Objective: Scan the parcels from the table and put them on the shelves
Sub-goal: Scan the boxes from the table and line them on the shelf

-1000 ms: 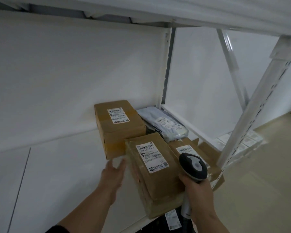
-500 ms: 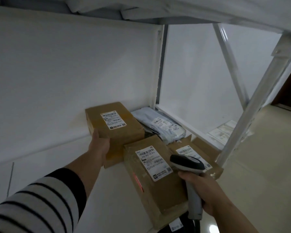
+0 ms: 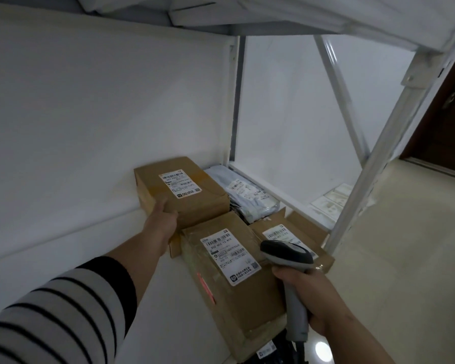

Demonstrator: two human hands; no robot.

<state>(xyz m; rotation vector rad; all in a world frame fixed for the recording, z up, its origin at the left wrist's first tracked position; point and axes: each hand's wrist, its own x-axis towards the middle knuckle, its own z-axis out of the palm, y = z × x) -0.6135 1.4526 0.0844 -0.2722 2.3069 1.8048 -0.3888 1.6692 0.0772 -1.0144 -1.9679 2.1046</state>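
A tall brown carton [image 3: 192, 203] with a white label stands at the back of the white shelf [image 3: 76, 245]. My left hand [image 3: 161, 220] grips its near left corner, thumb on top. In front of it lies a flatter brown carton [image 3: 231, 279], label up, a red scan line on its left side. Right of that sits a third carton [image 3: 294, 232] with open flaps. A grey poly mailer [image 3: 244, 198] lies behind them. My right hand [image 3: 318, 300] holds a grey handheld scanner [image 3: 286, 254] above the front carton's right edge.
White shelf uprights [image 3: 373, 158] and a diagonal brace [image 3: 339, 90] stand at the right. An upper shelf with white parcels [image 3: 273, 11] hangs overhead. Labelled packages [image 3: 331, 203] lie on the floor beyond. A dark door [image 3: 449, 114] is at far right.
My left hand reached forward from beside the front carton to the back carton and took hold of its corner. The scanner stayed above the front carton, and a red scan line appeared.
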